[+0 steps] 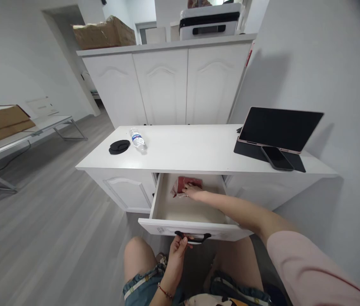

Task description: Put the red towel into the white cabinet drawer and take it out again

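Red packet (183, 182) sat toward the back of the open drawer (181, 210); right hand (193, 191) rested on it, couldn't tell if gripping. Left hand (178, 247) clasped the black handle (201, 239). Packet looked light, soft (wrap probably slick), best pinched mid-body.

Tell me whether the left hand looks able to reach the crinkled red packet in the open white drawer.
Probably not: the left hand holds the curved black handle outside the white drawer front, and the right hand covers part of the red packet.
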`<state>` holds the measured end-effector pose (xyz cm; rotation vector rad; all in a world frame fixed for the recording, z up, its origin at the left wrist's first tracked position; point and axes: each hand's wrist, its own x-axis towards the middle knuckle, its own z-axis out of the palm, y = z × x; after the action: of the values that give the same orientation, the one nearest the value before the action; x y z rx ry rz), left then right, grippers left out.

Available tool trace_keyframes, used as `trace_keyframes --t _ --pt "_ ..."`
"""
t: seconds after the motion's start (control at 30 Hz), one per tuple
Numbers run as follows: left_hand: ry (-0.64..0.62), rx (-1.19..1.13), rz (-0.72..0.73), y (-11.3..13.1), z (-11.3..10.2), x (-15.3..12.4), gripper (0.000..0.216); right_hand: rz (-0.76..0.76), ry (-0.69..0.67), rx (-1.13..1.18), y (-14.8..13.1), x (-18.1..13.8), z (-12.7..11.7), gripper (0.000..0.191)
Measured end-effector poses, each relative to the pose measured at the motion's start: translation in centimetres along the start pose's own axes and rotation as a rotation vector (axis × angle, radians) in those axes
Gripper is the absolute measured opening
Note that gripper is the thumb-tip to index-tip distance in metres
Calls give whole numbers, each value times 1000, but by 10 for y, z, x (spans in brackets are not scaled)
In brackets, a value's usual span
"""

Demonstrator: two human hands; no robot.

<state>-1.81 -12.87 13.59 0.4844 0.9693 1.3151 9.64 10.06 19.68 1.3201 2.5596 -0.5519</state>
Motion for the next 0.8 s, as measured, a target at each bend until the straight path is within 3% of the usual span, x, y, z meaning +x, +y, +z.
trace_keyframes --t 0.13,0.23,0.33,0.43,0.5,0.6,0.7,0.8 --pt "-5 15 -9 3 1 0 33 40 31 123 7 -11 -13 43" --pt "7 28 -14 3 0 1 34 100 84 348 14 -25 -25 46" --pt "14 47 -15 4 0 2 35 118 144 720 18 -50 -38 40" --pt "23 68 -9 6 1 5 35 40 137 1176 16 -89 -50 36" --pt "21 78 1 9 3 9 32 25 163 1316 12 -120 -57 38" --pt "5 59 -2 15 8 17 31 58 356 1427 4 -170 -67 42" --pt "-2 33 -9 19 12 26 32 159 672 1525 -4 -218 -74 43" --pt "-6 25 -14 22 15 34 32 237 997 1479 -13 -260 -75 42"
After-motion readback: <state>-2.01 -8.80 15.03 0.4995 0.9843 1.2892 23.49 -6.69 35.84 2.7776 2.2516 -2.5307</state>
